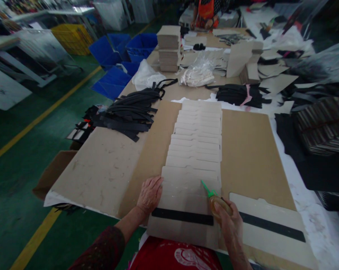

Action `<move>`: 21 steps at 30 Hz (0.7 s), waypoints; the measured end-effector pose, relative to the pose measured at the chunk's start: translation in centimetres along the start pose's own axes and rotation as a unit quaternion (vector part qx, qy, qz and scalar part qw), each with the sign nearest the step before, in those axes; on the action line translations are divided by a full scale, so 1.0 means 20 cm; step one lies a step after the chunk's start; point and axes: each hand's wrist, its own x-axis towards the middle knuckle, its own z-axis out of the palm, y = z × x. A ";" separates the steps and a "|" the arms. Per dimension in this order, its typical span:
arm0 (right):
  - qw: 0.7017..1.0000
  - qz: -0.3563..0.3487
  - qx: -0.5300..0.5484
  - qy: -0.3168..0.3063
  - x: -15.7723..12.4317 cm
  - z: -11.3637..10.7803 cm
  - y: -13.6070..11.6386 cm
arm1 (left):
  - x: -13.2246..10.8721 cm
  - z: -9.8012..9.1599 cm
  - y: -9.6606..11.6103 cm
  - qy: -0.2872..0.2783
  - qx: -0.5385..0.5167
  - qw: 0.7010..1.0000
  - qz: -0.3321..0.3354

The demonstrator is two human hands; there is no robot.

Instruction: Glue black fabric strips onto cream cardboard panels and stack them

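Left hand (149, 195) flat on cards (197, 150); right hand (228, 223) grips glue bottle (218, 202). Two cards carry strips (182, 216); fanned row bare.

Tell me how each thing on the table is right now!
left hand: open, flat on the card pieces
right hand: closed around the glue bottle
glue bottle: tilted, green tip towards the cards
card pieces: laid in an overlapping row
black strip: lying across the nearest card
pile of black strips: loose heap
card stack: piled up, far end
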 end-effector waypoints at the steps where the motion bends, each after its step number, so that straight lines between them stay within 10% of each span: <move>1: 1.000 0.002 0.003 -0.004 -0.01 0.01 -0.01 | 0.00 0.00 0.00 -0.001 0.000 1.000 0.001; 21: 0.994 -0.032 -0.021 -0.102 -0.06 0.24 -0.06 | -0.01 -0.01 0.01 -0.002 -0.013 1.000 0.001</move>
